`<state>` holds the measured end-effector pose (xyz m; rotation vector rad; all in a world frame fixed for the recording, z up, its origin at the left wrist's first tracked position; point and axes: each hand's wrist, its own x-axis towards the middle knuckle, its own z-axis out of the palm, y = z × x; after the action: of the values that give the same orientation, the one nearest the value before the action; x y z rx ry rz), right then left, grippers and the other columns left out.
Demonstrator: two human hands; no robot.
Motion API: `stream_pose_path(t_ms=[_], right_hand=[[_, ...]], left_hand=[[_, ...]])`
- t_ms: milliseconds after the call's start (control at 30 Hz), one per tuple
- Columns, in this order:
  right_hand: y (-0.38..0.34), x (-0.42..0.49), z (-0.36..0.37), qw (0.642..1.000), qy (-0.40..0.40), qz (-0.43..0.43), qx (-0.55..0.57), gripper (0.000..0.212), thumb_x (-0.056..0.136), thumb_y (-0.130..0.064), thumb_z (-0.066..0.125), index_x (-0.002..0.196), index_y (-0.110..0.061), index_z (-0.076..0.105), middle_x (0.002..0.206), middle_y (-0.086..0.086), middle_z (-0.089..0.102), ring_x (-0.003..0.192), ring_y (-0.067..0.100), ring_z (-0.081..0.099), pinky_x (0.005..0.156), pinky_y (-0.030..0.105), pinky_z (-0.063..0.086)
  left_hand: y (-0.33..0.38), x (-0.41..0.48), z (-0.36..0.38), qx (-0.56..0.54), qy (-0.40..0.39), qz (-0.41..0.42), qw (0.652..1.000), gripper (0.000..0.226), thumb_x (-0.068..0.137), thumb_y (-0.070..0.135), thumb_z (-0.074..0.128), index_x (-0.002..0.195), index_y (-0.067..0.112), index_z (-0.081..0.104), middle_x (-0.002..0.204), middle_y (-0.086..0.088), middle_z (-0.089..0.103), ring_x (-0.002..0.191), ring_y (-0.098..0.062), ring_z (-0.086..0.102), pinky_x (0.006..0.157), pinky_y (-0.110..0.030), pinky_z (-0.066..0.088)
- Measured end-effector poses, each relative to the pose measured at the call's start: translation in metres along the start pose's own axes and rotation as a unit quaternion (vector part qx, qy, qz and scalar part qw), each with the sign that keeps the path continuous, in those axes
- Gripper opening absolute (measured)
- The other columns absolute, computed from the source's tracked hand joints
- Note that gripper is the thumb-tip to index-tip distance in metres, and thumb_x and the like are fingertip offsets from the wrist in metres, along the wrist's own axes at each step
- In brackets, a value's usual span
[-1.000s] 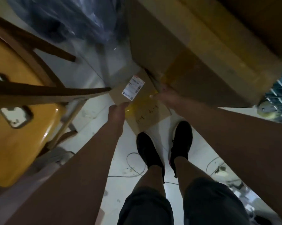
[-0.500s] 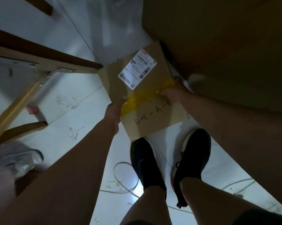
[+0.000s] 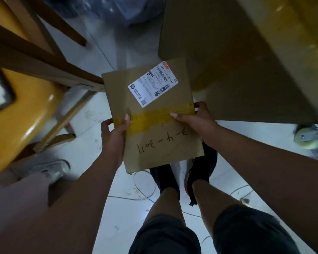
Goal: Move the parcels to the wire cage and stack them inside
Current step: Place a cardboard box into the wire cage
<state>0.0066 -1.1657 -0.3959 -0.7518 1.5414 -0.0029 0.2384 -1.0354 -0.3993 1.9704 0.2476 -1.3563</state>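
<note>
Both hands are on it, going by my feed: the left hand [image 3: 114, 132] grips the left edge of the flat brown cardboard parcel [image 3: 152, 142] with the white label and yellow tape, thumb on top. The right hand [image 3: 194, 118] clamps the right edge. Parcel's held up over the black shoes [image 3: 202, 169], near a big brown cardboard box [image 3: 237, 61].

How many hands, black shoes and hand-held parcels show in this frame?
Hands: 2, left hand and right hand, both gripping the parcel
Black shoes: 2, left shoe and right shoe
Held parcels: 1
Total: 5
</note>
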Motion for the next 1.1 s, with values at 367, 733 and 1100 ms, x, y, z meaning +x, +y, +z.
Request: stream_pose_path(t_ms=[367, 733, 1100], right_hand=[[-0.092, -0.193, -0.073, 0.988, -0.074, -0.092, 0.095, 0.099, 0.069, -0.057, 0.091, 0.151, -0.036, 0.041, 0.136, -0.008, 0.061, 0.115, 0.011, 0.065, 0.083, 0.024, 0.054], [-0.141, -0.307, -0.156, 0.955, -0.048, -0.169, 0.239, 0.089, 0.069, -0.053, 0.094, 0.146, -0.046, 0.049, 0.136, -0.005, 0.069, 0.119, 0.023, 0.071, 0.101, 0.049, 0.058], [-0.127, -0.394, -0.275, 0.907, 0.041, -0.241, 0.344, 0.039, 0.088, -0.034, 0.081, 0.125, -0.022, 0.074, 0.121, 0.014, 0.076, 0.109, 0.037, 0.075, 0.081, 0.042, 0.064]], left_hand=[[0.146, -0.173, -0.019, 0.053, -0.086, 0.094, 0.990, 0.062, 0.069, 0.058, 0.090, 0.124, 0.045, 0.063, 0.119, 0.011, 0.076, 0.106, -0.021, 0.076, 0.081, -0.050, 0.063], [0.268, -0.291, 0.053, 0.138, -0.170, 0.153, 0.964, 0.048, 0.089, 0.057, 0.072, 0.131, 0.045, 0.052, 0.126, 0.001, 0.071, 0.113, -0.032, 0.069, 0.089, -0.057, 0.059], [0.328, -0.377, 0.175, 0.216, -0.304, 0.261, 0.890, 0.067, 0.092, 0.051, 0.071, 0.151, 0.044, 0.040, 0.094, -0.001, 0.069, 0.066, -0.008, 0.071, 0.056, -0.029, 0.055]])
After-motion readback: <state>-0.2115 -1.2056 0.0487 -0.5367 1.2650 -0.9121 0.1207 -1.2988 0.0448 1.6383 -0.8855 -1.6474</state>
